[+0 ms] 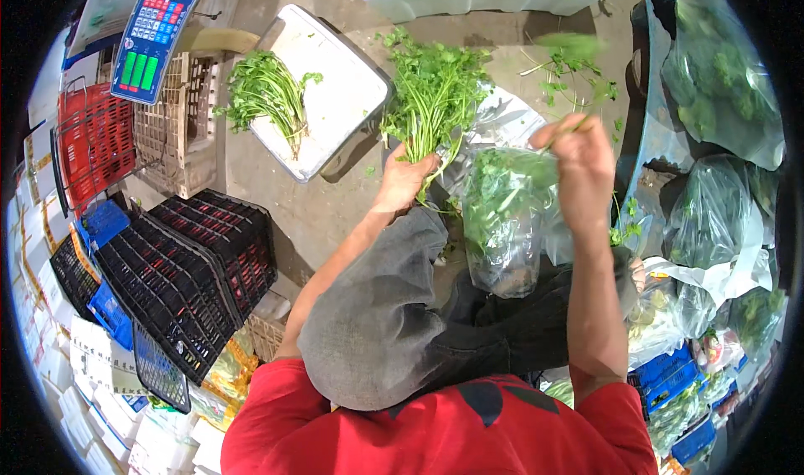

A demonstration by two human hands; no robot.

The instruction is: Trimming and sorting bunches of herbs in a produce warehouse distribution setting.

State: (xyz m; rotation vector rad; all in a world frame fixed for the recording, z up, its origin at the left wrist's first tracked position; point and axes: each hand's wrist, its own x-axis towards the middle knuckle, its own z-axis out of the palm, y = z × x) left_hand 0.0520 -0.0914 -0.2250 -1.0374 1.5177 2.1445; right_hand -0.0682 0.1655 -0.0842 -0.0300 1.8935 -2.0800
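Note:
My left hand (404,178) is closed round the lower stems of a bunch of leafy greens (434,85), which looks like coriander or thin celery. Its leaves point away from me. To the right, my raised right hand (578,152) pinches a thin green stem (571,130); whether the blurred leaves beyond belong to it I cannot tell. Between my hands, a clear plastic bag (507,224) with greens inside stands against my legs. Another bunch of greens (270,96) lies across the left rim of a white-lined tub (342,94).
Loose sprigs (574,80) lie on the floor ahead of my right hand. A white foam box (486,2) stands at the far side. Left are a scale display (153,46), a red basket (94,144) and black crates (172,265). Bagged greens (720,69) line the right.

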